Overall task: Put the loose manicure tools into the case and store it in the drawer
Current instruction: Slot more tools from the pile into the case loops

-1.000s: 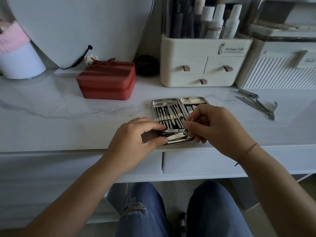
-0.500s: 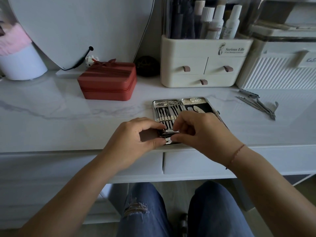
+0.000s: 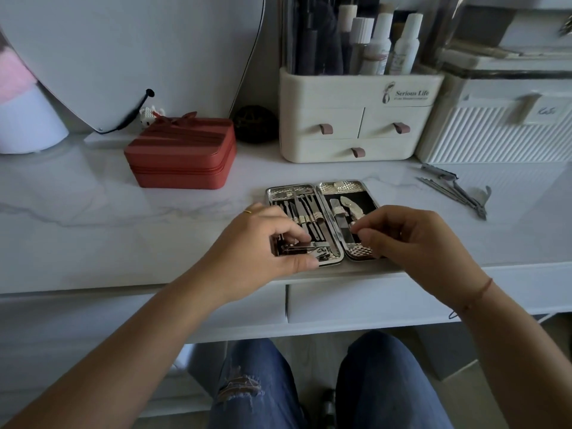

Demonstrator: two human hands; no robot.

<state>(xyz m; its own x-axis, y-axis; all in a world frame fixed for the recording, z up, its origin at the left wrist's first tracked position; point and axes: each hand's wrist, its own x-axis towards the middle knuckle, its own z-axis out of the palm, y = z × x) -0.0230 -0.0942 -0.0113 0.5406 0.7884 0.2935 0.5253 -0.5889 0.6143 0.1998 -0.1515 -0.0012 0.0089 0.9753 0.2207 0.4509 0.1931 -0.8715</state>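
Note:
The open silver manicure case [image 3: 309, 187] lies near the desk's front edge, with several tools strapped into both halves. My left hand [image 3: 257, 243] grips its near-left corner, thumb on the front rim and fingers over a nail clipper [image 3: 318, 250] seated at the bottom of the left half. Over the right half hovers my right hand [image 3: 411, 243], its fingertips pinched together at the lower end of a file, with nothing visible in them. Loose metal tools [image 3: 455, 193] lie in a small heap on the desk to the right. A closed desk drawer [image 3: 356, 301] sits just below the case.
A red zip box [image 3: 182, 153] stands to the back left, a cream organiser [image 3: 356, 131] with small drawers and bottles behind the case, a white ribbed box [image 3: 495, 131] at the back right. A mirror [image 3: 123, 57] leans on the wall. My knees are under the desk.
My right hand has let go of the nail clipper, now seated in the left half, and has moved right over the right half. My left hand stays on the case's corner.

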